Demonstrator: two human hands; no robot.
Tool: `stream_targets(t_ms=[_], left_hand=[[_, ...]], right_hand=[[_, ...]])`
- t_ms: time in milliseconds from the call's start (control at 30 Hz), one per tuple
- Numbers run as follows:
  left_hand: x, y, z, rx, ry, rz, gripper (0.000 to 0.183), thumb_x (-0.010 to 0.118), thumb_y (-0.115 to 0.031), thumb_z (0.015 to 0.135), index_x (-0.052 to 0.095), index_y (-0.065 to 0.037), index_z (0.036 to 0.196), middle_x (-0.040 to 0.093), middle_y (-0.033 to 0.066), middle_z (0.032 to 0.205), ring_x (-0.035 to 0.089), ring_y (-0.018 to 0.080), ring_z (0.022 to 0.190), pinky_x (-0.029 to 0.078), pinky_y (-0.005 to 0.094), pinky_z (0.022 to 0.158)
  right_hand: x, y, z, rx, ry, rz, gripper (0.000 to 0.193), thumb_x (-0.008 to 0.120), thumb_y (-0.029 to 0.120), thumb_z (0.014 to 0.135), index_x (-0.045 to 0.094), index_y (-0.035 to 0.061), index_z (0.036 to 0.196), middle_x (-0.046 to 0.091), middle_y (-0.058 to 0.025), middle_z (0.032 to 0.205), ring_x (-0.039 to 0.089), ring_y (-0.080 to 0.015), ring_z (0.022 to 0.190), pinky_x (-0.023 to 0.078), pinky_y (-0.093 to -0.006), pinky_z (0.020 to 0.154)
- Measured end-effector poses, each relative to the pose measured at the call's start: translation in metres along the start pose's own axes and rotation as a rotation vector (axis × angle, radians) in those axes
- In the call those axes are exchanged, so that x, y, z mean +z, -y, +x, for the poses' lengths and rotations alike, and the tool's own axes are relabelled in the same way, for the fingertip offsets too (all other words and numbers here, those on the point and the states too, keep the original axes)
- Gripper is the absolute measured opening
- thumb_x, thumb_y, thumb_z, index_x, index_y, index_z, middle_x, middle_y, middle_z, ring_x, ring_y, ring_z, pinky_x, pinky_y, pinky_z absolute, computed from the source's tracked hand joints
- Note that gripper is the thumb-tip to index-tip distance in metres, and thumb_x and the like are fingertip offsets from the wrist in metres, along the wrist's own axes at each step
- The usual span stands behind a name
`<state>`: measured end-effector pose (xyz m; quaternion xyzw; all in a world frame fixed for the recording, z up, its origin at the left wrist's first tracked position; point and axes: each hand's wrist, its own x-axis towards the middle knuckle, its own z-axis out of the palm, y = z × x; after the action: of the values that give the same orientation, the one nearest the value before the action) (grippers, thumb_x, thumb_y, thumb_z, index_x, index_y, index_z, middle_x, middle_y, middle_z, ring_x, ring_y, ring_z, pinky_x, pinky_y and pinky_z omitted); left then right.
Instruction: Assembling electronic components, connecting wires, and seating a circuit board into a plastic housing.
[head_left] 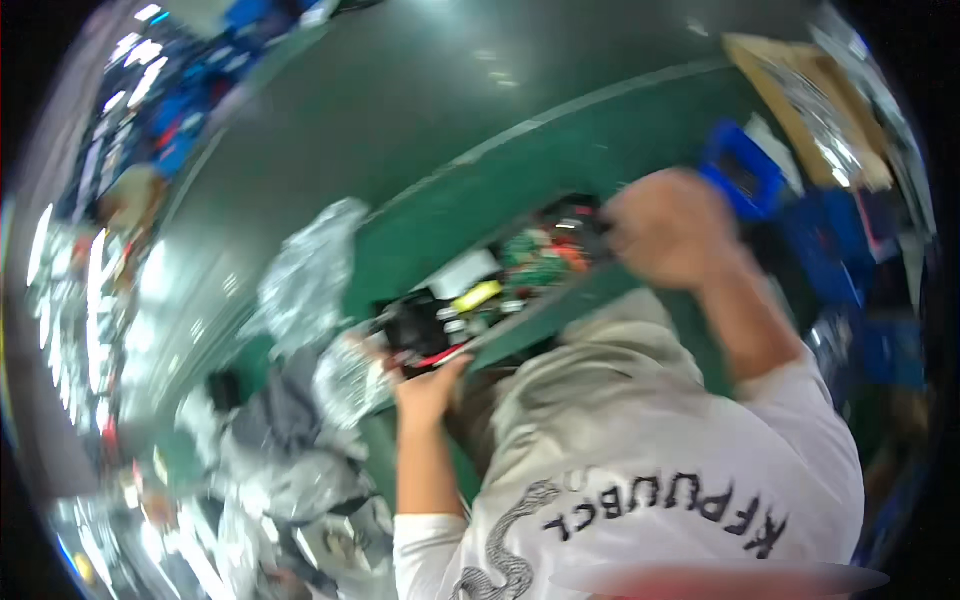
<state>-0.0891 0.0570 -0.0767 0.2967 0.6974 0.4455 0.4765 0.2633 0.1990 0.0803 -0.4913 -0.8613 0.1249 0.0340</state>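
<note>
An open, long electronics chassis (pixel 522 308) lies slanted in front of my body, its right end farther away. Inside it show a green circuit board (pixel 532 258), a yellow block (pixel 477 296), a black part (pixel 415 322) at the left end and orange-red pieces (pixel 570 252) toward the right. My left hand (pixel 425 388) is closed round the chassis's near left corner, thumb on the near side. Beside the far right end, my right hand (pixel 672 228) is curled and smeared by motion. Whether it touches the chassis or holds anything cannot be made out.
Clear plastic bags (pixel 315 275) lie left of the chassis, with more plastic and dark cloth (pixel 275 405) at lower left. A blue bin (pixel 742 170) stands at right, near an open cardboard box (pixel 800 110). The green floor (pixel 430 215) bears a pale line.
</note>
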Motion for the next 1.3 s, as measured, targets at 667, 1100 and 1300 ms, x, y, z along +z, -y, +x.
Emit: stream_targets(t_ms=[667,1100,1300], left_hand=[[0.011,-0.021,0.02,0.536,0.269,-0.214,0.13,0.08,0.006,0.079,-0.018,-0.013,0.161,0.044,0.0157,0.148,0.047,0.0262,0.135,0.035,0.0408,0.116],[0.022,-0.009,0.011,0.578,0.367,-0.355,0.128,0.076,0.008,0.083,-0.023,-0.02,0.16,0.02,0.0148,0.163,0.035,0.0267,0.144,0.034,0.0439,0.117],[0.026,-0.012,0.001,0.467,0.36,-0.397,0.126,0.072,0.009,0.085,-0.026,-0.02,0.158,0.016,0.0141,0.164,0.027,0.027,0.148,0.029,0.0442,0.119]], right_hand=[[0.006,-0.187,-0.043,0.615,-0.214,-0.047,0.021,0.063,0.011,0.083,0.073,0.0067,0.101,0.072,-0.0188,0.107,0.068,-0.0401,0.103,0.053,-0.0468,0.089],[0.019,-0.207,-0.055,0.603,-0.329,-0.033,0.013,0.072,0.012,0.078,0.071,0.0035,0.087,0.07,-0.0186,0.093,0.068,-0.0382,0.093,0.053,-0.0468,0.081],[0.032,-0.237,-0.06,0.556,-0.351,-0.044,0.017,0.073,0.016,0.083,0.065,0.001,0.083,0.066,-0.0197,0.088,0.066,-0.0402,0.089,0.051,-0.0478,0.078]])
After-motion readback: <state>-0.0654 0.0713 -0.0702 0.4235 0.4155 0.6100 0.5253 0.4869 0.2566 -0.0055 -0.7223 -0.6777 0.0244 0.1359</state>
